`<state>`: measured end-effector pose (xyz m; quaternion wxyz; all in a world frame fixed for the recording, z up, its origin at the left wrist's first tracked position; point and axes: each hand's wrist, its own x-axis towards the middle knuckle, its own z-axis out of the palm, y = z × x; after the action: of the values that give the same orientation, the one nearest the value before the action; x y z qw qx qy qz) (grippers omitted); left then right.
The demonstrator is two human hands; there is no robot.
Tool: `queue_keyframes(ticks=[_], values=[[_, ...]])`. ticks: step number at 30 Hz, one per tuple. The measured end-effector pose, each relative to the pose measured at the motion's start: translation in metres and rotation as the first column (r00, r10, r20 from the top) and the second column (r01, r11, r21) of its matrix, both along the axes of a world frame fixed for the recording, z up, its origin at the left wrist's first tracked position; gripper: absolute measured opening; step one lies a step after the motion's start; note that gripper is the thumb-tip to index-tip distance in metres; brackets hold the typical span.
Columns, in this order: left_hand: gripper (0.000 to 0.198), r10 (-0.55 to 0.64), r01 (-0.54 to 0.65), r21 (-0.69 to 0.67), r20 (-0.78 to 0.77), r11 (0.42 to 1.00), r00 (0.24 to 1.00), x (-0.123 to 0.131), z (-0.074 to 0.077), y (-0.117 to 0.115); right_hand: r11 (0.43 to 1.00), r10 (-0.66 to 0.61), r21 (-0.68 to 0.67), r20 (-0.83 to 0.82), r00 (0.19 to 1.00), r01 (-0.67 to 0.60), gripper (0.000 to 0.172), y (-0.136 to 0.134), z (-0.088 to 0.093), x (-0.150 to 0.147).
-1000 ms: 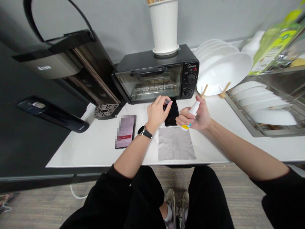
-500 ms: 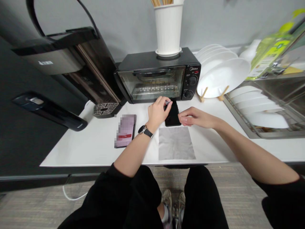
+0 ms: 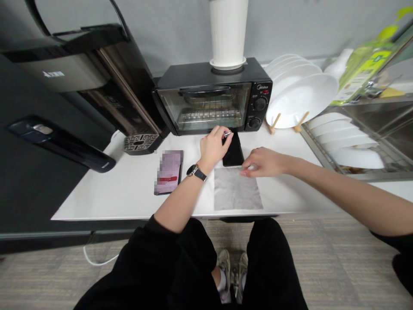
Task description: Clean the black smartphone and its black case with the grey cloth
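Observation:
My left hand (image 3: 213, 143), with a watch on its wrist, is closed at the upper left of a black phone (image 3: 232, 154). Its thumb and fingers pinch a small silvery object (image 3: 227, 134), too small to name. My right hand (image 3: 263, 162) is over the upper right corner of a flat grey cloth (image 3: 238, 191), just below the phone. Its fingers are curled together, and a whitish spot shows between them. Whether they grip the cloth's corner or something small, I cannot make out.
A second phone (image 3: 168, 172) with a lit screen lies left of my left forearm. Behind stands a toaster oven (image 3: 206, 105) bearing a white cup (image 3: 228, 34). To the left is a drinks machine (image 3: 106, 86); to the right, racked plates (image 3: 300, 99) and a sink (image 3: 358, 172).
My right hand has moved from beside the phone's lower right corner down onto the cloth's upper right corner. My left hand keeps its pinch by the phone. The camera view has shifted slightly.

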<state>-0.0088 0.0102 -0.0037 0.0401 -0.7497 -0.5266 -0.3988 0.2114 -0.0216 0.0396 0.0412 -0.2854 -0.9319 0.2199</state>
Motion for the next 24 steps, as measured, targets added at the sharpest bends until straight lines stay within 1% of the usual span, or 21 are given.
queue_keyframes(ticks=[3,6,8,12,15,17,18,19,20,22,24], values=[[0.021,-0.006,0.006,-0.012,-0.008,1.000,1.000,0.000,0.000,0.000,0.999,0.034,-0.019,0.041,0.999,-0.033,0.048,-0.004,0.001,0.000],[0.021,-0.011,0.010,-0.030,-0.018,0.999,1.000,0.001,0.001,-0.001,0.998,0.064,-0.022,0.089,0.994,-0.062,0.039,-0.008,-0.002,-0.002],[0.022,-0.012,0.012,-0.043,-0.022,0.999,1.000,0.001,0.002,-0.003,0.998,0.070,-0.015,0.129,0.989,-0.069,0.037,-0.010,-0.004,-0.002],[0.021,-0.014,0.013,-0.062,-0.023,0.998,1.000,0.001,0.004,-0.004,0.999,0.029,0.036,0.195,0.980,-0.036,0.045,-0.009,-0.004,0.002],[0.021,-0.021,0.019,-0.071,-0.021,0.997,1.000,0.002,0.006,-0.004,0.996,-0.002,0.085,0.202,0.979,-0.015,0.049,-0.006,0.001,0.007],[0.021,-0.038,0.036,-0.070,-0.019,0.997,0.999,0.002,0.006,-0.005,0.989,-0.058,0.145,0.184,0.981,0.031,0.051,0.000,0.004,0.009],[0.020,-0.054,0.053,-0.067,-0.020,0.996,0.998,0.002,0.006,-0.005,0.979,-0.109,0.188,0.166,0.980,0.077,0.052,0.005,0.005,0.010],[0.020,-0.077,0.076,-0.063,-0.021,0.995,0.997,0.002,0.005,-0.005,0.960,-0.178,0.241,0.141,0.974,0.141,0.054,0.010,0.005,0.009],[0.019,-0.107,0.105,-0.060,-0.024,0.993,0.994,0.002,0.005,-0.005,0.930,-0.258,0.297,0.108,0.960,0.217,0.058,0.016,0.004,0.008],[0.018,-0.182,0.180,-0.054,-0.034,0.982,0.983,0.002,0.004,-0.005,0.837,-0.416,0.401,0.028,0.909,0.371,0.068,0.027,0.001,0.002],[0.016,-0.259,0.256,-0.053,-0.047,0.965,0.965,0.001,0.002,-0.003,0.746,-0.518,0.463,-0.047,0.854,0.478,0.077,0.036,-0.006,-0.006]])
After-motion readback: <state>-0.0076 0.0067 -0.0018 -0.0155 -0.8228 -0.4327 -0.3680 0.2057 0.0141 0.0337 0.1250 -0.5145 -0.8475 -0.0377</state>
